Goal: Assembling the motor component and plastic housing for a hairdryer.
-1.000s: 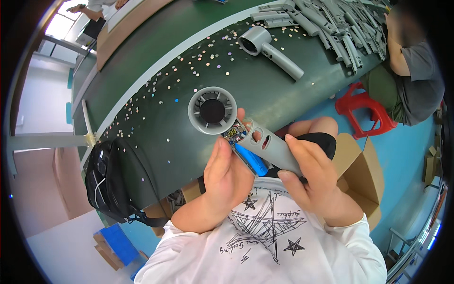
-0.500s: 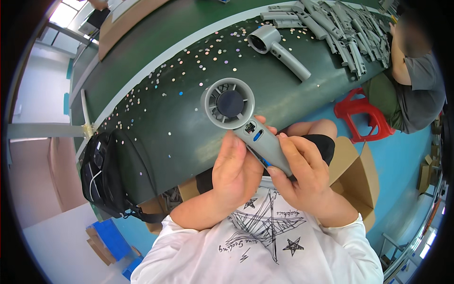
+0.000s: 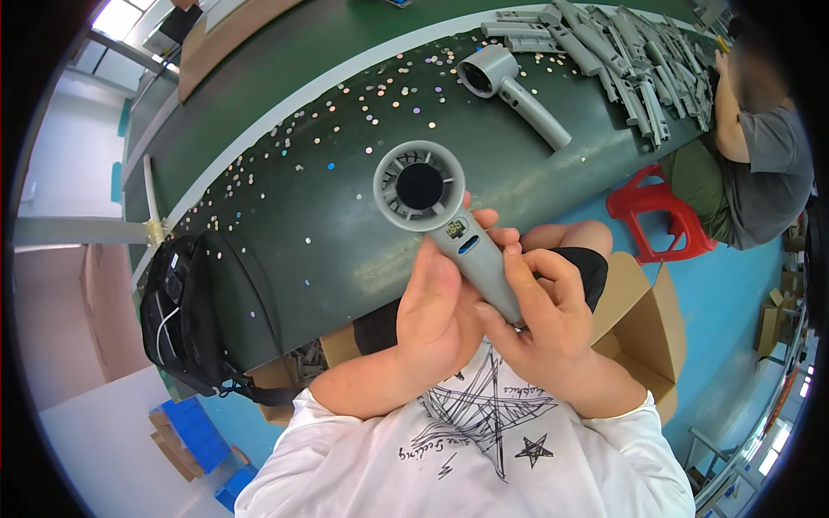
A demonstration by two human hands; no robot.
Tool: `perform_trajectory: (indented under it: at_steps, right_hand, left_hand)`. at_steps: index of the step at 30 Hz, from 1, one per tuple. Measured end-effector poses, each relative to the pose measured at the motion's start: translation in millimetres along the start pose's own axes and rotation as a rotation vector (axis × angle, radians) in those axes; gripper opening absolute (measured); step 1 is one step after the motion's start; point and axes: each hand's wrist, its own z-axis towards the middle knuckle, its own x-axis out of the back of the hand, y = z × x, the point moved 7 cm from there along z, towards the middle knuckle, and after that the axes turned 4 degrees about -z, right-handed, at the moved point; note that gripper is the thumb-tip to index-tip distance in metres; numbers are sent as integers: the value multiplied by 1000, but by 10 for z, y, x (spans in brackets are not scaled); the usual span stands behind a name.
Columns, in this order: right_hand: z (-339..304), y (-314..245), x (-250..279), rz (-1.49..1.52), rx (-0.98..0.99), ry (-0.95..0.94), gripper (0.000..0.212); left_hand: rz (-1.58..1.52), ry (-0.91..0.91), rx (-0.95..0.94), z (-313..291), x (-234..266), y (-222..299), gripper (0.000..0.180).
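A grey handheld fan point(image 3: 485, 274) is held up in front of me, its round head pointing away and its handle slanting down to the right. Below the head, the handle has a small display window and a dark oval slot with blue in it. My left hand point(image 3: 432, 302) is wrapped round the handle's left side, fingers showing behind it. The lower end of the handle is gripped by my right hand point(image 3: 553, 315), thumb at the front. Where the left fingertips press behind the handle is hidden.
On the dark green table point(image 3: 328, 233) lie another grey fan point(image 3: 531, 112), a pile of grey handle shells point(image 3: 635, 69) and many small round dots. A black bag point(image 3: 186, 302) sits at left. Cardboard boxes point(image 3: 643, 337) are below; a person point(image 3: 764, 164) sits by a red stool point(image 3: 656, 211).
The gap along the handle's side, where blue showed, is no longer visible. The handle has turned to face me more, and the display window shows lit marks. My right hand has shifted slightly.
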Motion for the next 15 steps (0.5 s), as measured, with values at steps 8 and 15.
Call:
perform_trajectory:
  at_steps: [8, 15]
  right_hand:
    - [-165, 255, -93, 565, -379, -241, 57]
    - [-173, 324, -57, 617, -356, -328, 48]
  left_hand:
    - [122, -3, -1, 4, 90, 30, 53]
    - [502, 72, -31, 66, 253, 245, 96]
